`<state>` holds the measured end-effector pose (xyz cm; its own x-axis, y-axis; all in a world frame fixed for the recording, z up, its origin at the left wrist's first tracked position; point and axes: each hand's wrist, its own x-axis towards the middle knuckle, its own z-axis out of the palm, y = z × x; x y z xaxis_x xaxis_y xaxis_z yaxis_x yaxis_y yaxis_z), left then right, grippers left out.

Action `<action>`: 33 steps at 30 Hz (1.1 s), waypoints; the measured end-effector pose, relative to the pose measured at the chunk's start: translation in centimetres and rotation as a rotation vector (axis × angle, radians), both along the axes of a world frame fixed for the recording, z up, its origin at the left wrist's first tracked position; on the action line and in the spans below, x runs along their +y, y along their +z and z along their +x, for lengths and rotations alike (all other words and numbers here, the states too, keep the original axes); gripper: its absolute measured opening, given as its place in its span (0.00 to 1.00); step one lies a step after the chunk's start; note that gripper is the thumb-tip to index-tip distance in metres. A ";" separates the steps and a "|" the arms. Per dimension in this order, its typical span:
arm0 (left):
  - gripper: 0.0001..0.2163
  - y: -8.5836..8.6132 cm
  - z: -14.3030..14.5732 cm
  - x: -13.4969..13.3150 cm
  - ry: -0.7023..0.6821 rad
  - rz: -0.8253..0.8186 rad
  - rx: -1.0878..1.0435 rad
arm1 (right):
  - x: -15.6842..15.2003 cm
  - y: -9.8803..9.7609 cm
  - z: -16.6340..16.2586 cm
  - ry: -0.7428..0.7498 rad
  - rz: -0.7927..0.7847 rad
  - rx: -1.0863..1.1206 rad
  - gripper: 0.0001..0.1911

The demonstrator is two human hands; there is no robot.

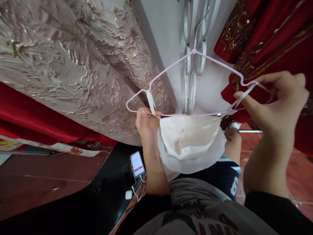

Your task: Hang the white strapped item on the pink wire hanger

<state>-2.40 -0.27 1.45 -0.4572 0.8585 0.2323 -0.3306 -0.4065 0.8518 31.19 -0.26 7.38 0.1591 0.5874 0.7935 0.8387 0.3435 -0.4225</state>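
Note:
A pale pink clothes hanger hangs hook up in front of me. From it hangs a white garment with thin straps, its left strap looped over the hanger's left shoulder. My left hand is closed around the hanger's lower bar near that strap. At the other end, my right hand pinches the garment's right strap between thumb and forefinger, pulled up beside the hanger's right notch. Part of the hanger's right end is hidden behind my right fingers.
Shiny pink-gold embossed fabric hangs at left, and red fabric with gold embroidery at right. Curved metal grille bars stand behind the hanger. A lit phone, a dark phone and a white earbud case lie on a black surface.

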 end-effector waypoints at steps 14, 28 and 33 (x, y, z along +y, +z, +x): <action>0.25 -0.4 0.8 0.1 0.006 -0.004 -0.013 | 0.3 1.9 -2.1 0.119 0.016 0.070 0.16; 0.24 -0.4 1.0 -0.4 0.016 0.003 0.013 | -3.1 -1.8 -7.0 0.334 0.011 0.058 0.08; 0.23 -0.6 1.0 -0.7 0.004 0.085 0.009 | -3.3 -3.1 -8.4 0.477 -0.464 0.218 0.10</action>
